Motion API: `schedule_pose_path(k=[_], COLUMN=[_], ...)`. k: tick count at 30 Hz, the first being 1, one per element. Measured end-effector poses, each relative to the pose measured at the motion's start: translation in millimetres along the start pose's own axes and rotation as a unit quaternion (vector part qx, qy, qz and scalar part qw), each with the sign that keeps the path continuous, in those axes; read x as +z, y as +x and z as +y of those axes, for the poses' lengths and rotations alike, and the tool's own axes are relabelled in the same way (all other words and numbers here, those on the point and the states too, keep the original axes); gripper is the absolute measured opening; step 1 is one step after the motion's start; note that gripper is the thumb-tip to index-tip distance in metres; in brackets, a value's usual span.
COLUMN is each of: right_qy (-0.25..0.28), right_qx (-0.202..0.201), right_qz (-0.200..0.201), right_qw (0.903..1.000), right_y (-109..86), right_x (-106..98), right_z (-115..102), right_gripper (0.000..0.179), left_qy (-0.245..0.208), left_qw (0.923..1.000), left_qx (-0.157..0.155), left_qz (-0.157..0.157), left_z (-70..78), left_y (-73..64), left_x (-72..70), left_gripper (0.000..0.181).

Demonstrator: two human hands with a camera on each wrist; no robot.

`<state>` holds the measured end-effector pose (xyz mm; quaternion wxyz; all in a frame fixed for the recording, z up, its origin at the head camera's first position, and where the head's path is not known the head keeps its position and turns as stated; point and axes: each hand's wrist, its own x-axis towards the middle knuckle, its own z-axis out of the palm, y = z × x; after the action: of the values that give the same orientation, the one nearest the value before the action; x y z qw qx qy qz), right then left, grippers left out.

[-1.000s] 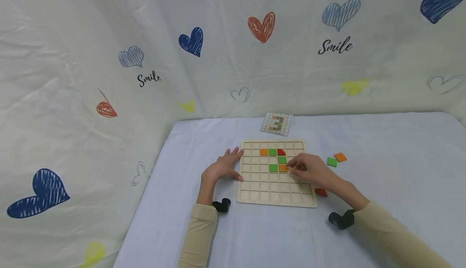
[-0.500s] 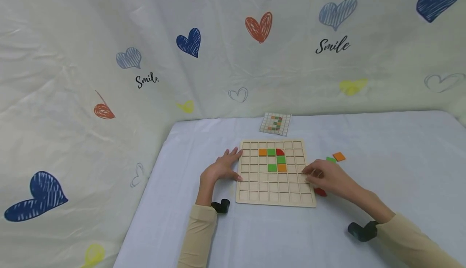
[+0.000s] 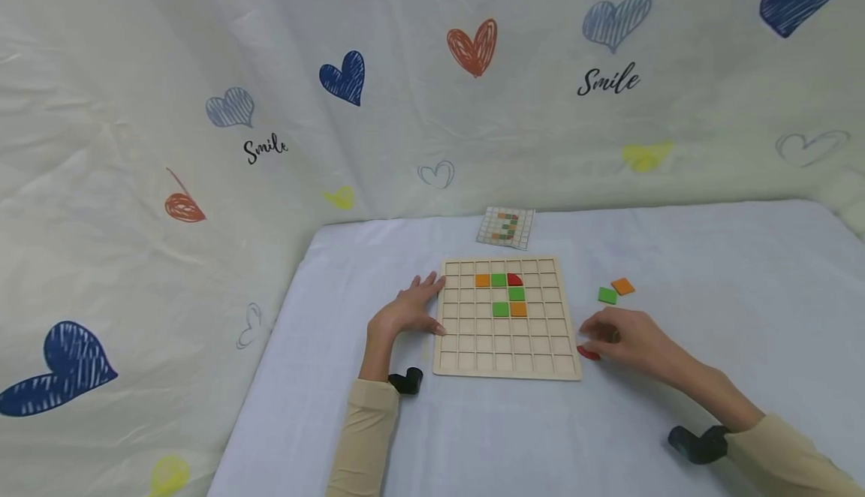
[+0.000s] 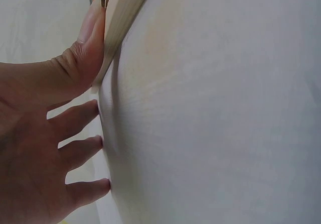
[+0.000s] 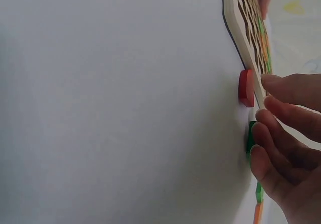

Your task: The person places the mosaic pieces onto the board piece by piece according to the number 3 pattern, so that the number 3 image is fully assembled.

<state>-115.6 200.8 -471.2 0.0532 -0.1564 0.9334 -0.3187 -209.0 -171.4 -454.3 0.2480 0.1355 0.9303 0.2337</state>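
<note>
A wooden grid board (image 3: 473, 347) lies on the white cloth with several coloured tiles in its cells: orange (image 3: 482, 281), green (image 3: 516, 294) and a rounded red one (image 3: 514, 280). My left hand (image 3: 405, 311) rests at the board's left edge, fingers spread; the left wrist view shows the thumb (image 4: 90, 38) against its side. My right hand (image 3: 625, 335) hovers off the right edge, fingers loosely bent around nothing. Just by its fingertips a loose red piece (image 3: 589, 353) lies beside the board; in the right wrist view this red piece (image 5: 246, 88) is below the thumb.
A green tile (image 3: 607, 296) and an orange tile (image 3: 623, 286) lie right of the board. Another green tile (image 5: 251, 133) shows behind the right fingers in the right wrist view. A printed pattern card (image 3: 506, 228) lies behind the board, before the hanging cloth.
My right hand has moved from the orange tile on the board rightward and nearer, off the board to the loose red piece. The left hand has stayed at the board's edge.
</note>
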Motion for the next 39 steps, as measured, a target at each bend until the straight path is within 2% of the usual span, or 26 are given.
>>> schedule_pose_path(k=[7, 15, 25, 32, 39], right_qy=[-0.025, -0.053, -0.036, -0.025, -0.046], right_qx=[0.01, 0.008, 0.026, 0.005, -0.027], right_qz=[-0.014, -0.006, -0.015, -0.001, 0.048], right_qw=[0.9995, 0.9986, 0.9989, 0.9997, 0.9974], right_y=[-2.9, -6.9, -6.2, -9.4, -12.7], right_x=[1, 3, 4, 4, 3], right_z=[1, 0, -2, 1, 5], right_gripper=[0.02, 0.018, 0.024, 0.023, 0.02], left_qy=[-0.005, 0.002, 0.001, 0.006, 0.004], left_qw=[1.0, 1.0, 1.0, 1.0, 1.0], left_qx=[0.002, 0.004, 0.003, 0.003, 0.003], left_qz=[-0.002, -0.001, -0.002, -0.001, 0.002], left_z=[1.1, 1.5, 2.0, 0.2, -0.4], left_y=[-0.9, 0.0, -0.4, 0.2, 0.5], left_x=[-0.6, -1.4, -1.1, 1.2, 1.4], left_gripper=[0.103, 0.103, 0.103, 0.104, 0.104])
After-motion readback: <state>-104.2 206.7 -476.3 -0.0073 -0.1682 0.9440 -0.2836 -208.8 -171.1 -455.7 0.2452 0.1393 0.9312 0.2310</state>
